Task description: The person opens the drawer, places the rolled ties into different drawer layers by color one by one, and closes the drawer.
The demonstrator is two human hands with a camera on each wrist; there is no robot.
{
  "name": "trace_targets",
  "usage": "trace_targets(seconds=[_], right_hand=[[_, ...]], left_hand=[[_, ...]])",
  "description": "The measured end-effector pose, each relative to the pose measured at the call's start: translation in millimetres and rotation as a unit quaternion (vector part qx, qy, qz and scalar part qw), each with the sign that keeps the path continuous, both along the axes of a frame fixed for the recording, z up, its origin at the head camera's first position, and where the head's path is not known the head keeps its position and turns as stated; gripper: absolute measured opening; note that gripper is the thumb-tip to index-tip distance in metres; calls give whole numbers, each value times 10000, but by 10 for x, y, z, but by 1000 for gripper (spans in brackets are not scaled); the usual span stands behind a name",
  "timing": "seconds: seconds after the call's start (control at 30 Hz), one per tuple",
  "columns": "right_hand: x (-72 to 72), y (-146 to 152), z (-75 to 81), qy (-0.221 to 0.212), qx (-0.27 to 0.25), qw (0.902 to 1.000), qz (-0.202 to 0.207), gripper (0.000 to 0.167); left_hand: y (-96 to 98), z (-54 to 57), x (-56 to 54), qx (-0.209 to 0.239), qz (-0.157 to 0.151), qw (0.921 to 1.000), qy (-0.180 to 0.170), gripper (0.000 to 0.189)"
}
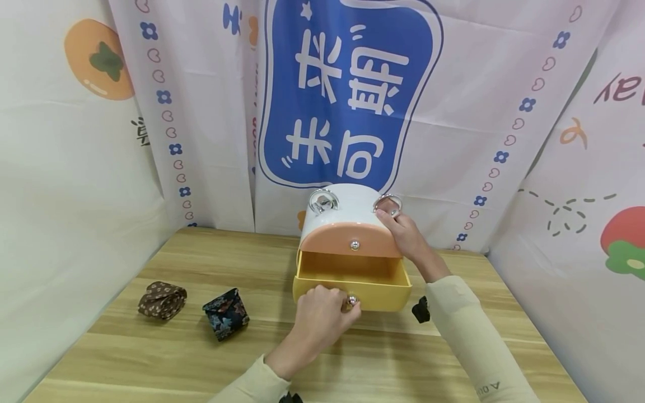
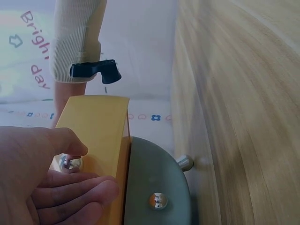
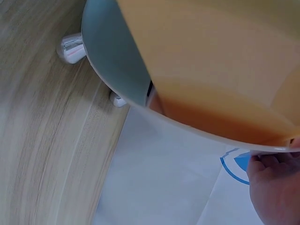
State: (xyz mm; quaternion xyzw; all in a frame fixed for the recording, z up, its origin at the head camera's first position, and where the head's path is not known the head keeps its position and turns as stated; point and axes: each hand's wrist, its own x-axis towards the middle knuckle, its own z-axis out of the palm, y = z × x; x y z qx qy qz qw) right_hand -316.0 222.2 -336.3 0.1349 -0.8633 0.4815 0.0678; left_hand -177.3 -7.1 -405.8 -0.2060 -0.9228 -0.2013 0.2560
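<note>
White cloth drapes [image 1: 216, 184], creased and softly folding, are hanging behind the table; a large blue panel [image 1: 342, 120] with white characters is spreading across the middle one. Below, a pale wooden table [image 1: 126, 364] is showing streaky, wavy grain.

Near its far edge, a white, smooth, dome-topped cabinet with a glossy shell [image 1: 353, 207] is standing upright. A peach, half-round upper front [image 1: 322, 242] is sitting flush under the dome, while a yellow, smooth-sided box drawer [image 1: 380, 296] is jutting out beneath it, its inner walls showing. A grey-green, rounded lower panel [image 2: 154, 168] is lying under the drawer in the left wrist view. Cream, finely ribbed sleeves [image 1: 458, 313] are covering both forearms.

The right hand [image 1: 410, 240] is gripping the cabinet's upper right side, its fingers bending around the shell's edge and its thumb resting by a round chrome fitting. The left hand [image 1: 322, 316] is holding the drawer's shiny silver ball knob [image 1: 353, 300], the thumb and curled fingers sitting to either side with a small gap between them; how firmly they are pressing, I cannot tell.

To the left, a brown, patterned cloth roll [image 1: 162, 300] is lying on the wood, and just beside it a dark, floral, folded cloth roll [image 1: 226, 314] is sitting with pointed corners. Two round chrome fittings [image 1: 323, 201] are flanking the dome, and tapered, mirror-bright chrome feet [image 3: 72, 48] are propping the base. A small silver knob [image 1: 355, 245] is gleaming on the peach front.
</note>
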Motion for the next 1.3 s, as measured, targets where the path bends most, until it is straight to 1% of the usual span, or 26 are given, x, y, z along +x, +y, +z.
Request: trace_targets(seconds=[0.17,0.43,0.6,0.87,1.03,1.2,1.3], right_hand=[[4,3,7,84,68,9999,39,56],[-8,8,3,33,111,9999,91,56],[-7,9,3,2,94,9999,37,57],[-9,4,-3,81,111,9999,-12,57],[4,2,7,18,156,9999,-13,58],[13,2,14,-30,174,9998,48,59],[17,9,19,15,250,9997,25,59]], left_hand=[[-8,2,12,-11,23,10000,-7,53],[-19,7,33,3,-22,10000,16,54],[-21,10,39,-6,-40,10000,10,55],[-24,-5,35,2,-22,10000,24,56],[-34,-5,42,56,-46,9998,-160,55],[-67,11,56,118,-158,9989,-422,47],[-108,34,69,60,-224,9982,-551,49]])
